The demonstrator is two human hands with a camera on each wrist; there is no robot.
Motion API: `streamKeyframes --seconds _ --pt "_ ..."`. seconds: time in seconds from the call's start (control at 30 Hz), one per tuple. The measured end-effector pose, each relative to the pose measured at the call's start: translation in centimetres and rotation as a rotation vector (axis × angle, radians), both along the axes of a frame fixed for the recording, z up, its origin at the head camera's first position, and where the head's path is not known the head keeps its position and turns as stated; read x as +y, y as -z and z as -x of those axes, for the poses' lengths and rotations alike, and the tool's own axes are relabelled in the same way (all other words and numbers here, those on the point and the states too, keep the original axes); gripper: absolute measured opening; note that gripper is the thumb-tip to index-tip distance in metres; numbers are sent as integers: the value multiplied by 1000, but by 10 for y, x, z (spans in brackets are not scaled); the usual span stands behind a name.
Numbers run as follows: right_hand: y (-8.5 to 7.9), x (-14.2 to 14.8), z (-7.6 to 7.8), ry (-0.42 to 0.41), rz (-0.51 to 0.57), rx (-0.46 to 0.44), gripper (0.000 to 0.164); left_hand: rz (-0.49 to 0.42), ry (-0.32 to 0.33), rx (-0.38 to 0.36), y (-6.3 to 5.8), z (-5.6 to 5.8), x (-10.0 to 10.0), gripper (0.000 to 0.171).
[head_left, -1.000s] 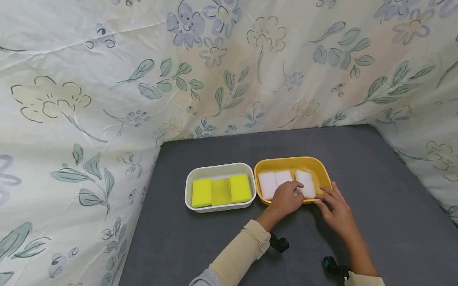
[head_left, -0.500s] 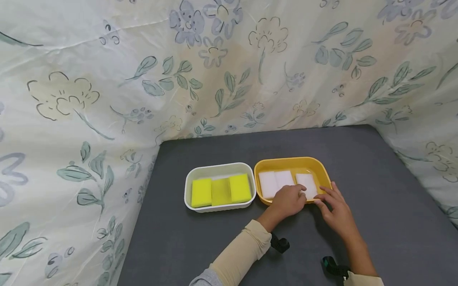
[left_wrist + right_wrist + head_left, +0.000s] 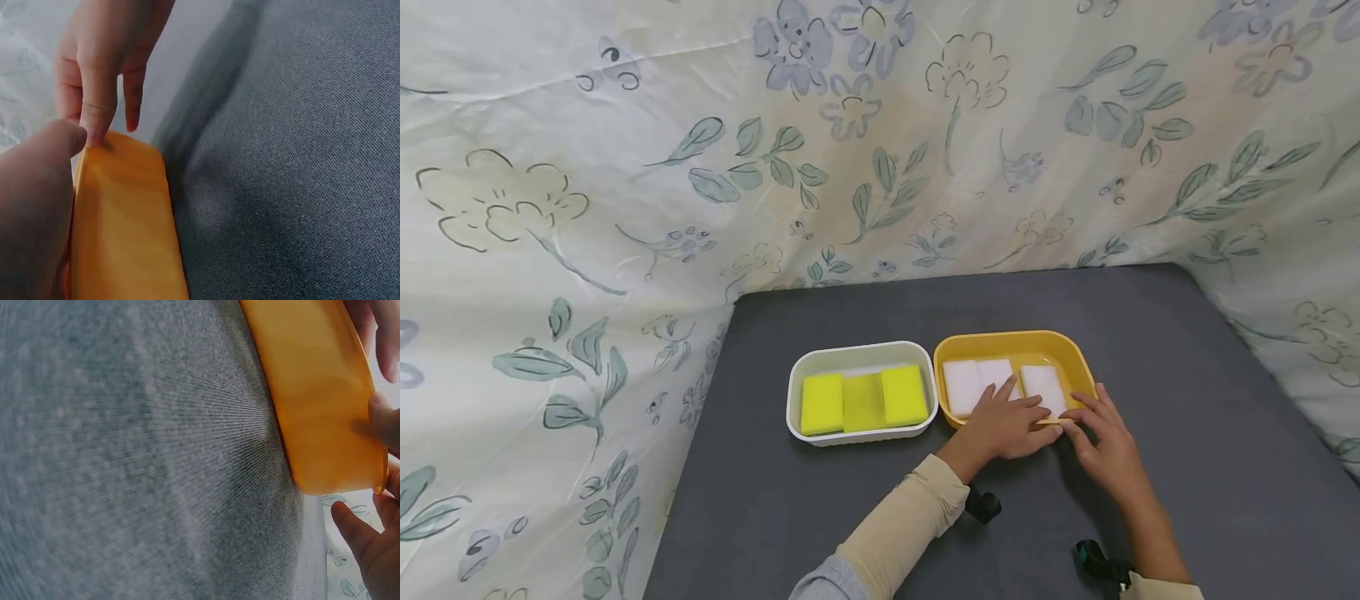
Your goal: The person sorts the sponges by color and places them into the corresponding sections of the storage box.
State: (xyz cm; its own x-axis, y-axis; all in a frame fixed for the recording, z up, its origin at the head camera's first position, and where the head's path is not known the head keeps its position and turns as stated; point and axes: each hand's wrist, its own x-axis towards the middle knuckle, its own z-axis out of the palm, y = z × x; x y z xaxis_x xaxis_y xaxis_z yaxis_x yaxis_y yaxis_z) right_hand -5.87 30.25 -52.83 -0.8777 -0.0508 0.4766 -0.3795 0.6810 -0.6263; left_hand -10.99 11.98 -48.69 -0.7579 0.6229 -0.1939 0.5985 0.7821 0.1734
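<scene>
Left hand (image 3: 1009,425): my fingers lie flat over the white sponges (image 3: 979,382), gripping nothing.
Right hand (image 3: 1105,446): fingertips straight, touching the near rim.
Yellow tray (image 3: 1075,358): centre frame, right of the white tray (image 3: 797,371).
Risk: pressing the rim may tip or slide it; sponges could shift.

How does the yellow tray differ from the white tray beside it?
The yellow tray holds white sponges; the white tray holds yellow sponges. Both hands, left and right, touch the yellow tray; none touches the white tray. Both are rounded rectangles on the grey table.
</scene>
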Motion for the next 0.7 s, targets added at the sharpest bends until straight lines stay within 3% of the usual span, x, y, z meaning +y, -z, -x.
streamKeyframes --seconds 0.4,0.7 --pt "-1 2 0 3 3 11 14 36 -128 98 6 -4 5 66" --pt "-4 3 0 -7 -4 4 12 16 -138 121 7 -7 -4 68"
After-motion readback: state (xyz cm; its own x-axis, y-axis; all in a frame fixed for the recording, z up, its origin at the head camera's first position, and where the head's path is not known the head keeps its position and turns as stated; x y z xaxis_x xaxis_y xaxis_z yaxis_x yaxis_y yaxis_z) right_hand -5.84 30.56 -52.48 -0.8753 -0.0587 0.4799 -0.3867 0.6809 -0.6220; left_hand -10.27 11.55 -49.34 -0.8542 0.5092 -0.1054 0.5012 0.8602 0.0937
